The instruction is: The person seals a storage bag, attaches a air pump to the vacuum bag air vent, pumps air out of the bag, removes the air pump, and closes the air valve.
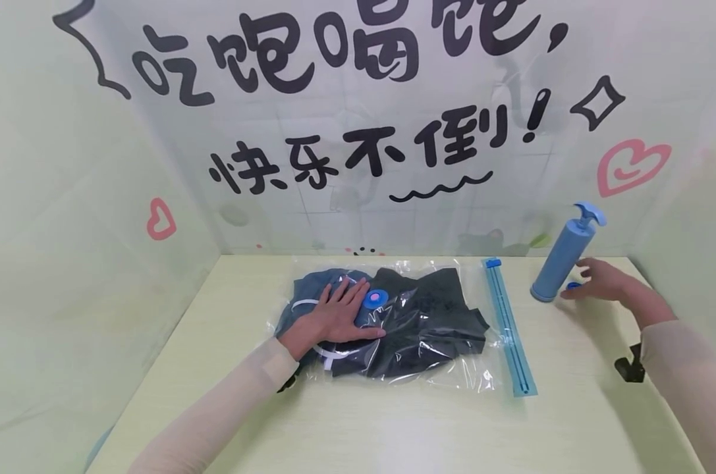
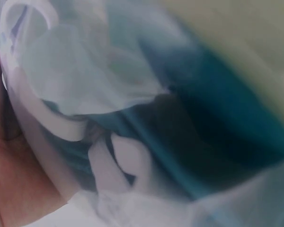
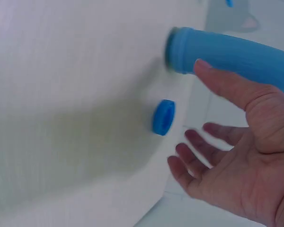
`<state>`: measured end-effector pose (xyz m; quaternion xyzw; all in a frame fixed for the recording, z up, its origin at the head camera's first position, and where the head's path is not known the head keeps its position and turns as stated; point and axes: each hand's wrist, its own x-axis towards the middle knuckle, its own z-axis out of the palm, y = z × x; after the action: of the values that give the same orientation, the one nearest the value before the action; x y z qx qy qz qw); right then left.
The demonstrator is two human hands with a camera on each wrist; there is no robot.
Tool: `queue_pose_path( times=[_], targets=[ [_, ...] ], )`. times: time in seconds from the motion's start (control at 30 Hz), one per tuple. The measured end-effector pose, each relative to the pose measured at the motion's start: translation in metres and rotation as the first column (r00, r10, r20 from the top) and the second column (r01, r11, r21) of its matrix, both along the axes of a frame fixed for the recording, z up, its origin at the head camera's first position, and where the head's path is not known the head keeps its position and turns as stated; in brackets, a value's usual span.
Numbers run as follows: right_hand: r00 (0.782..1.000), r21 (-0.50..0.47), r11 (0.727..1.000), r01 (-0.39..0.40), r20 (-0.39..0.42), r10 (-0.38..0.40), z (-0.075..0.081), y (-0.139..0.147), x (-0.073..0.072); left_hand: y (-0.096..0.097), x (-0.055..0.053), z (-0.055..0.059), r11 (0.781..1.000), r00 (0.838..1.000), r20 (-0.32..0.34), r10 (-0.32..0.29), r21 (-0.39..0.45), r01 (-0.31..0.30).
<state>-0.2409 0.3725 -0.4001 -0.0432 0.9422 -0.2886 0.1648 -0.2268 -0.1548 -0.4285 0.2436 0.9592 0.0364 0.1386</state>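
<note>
A clear vacuum storage bag [image 1: 470,372] lies on the table with dark folded clothes [image 1: 435,309] inside. My left hand [image 1: 336,319] rests on it, palm down with fingers spread, beside the round blue valve [image 1: 375,299]. In the left wrist view, white cords [image 2: 104,165] and dark cloth show blurred through the plastic. At the right stands a blue hand pump [image 1: 562,260], handle up. Near its base my right hand [image 3: 241,156] hovers with fingers parted and loosely bent. A small blue cap [image 3: 164,117] lies on the table between thumb and fingertips, apparently untouched.
A blue zip seal strip [image 1: 508,329] runs along the bag's right edge, between bag and pump. Behind the table [image 1: 393,434] hangs a pale printed sheet [image 1: 346,217], with similar sheets at both sides. A small black object [image 1: 632,365] shows beside the right sleeve.
</note>
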Motion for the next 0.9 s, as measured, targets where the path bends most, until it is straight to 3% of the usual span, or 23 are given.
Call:
queue_pose_path(
  times=[0.2,0.33,0.57,0.9],
  targets=[
    [0.998,-0.200,0.979,-0.044,-0.049,0.035,0.019,-0.006,0.000,-0.001,0.000,0.000,1.000,1.000,0.008,0.010,-0.011,-0.010],
    [0.997,-0.267,0.964,-0.021,-0.080,0.000,0.022,-0.010,-0.001,-0.001,0.000,0.000,1.000,1.000,0.016,0.010,-0.015,-0.010],
    [0.972,-0.189,0.982,-0.022,-0.233,-0.023,0.020,-0.014,0.000,0.000,0.000,-0.001,1.000,1.000,0.014,0.008,-0.021,-0.008],
    [0.970,-0.178,0.984,0.007,-0.238,-0.050,0.022,-0.022,-0.004,0.001,0.000,0.001,1.000,1.000,-0.005,-0.004,-0.006,0.004]
  ],
)
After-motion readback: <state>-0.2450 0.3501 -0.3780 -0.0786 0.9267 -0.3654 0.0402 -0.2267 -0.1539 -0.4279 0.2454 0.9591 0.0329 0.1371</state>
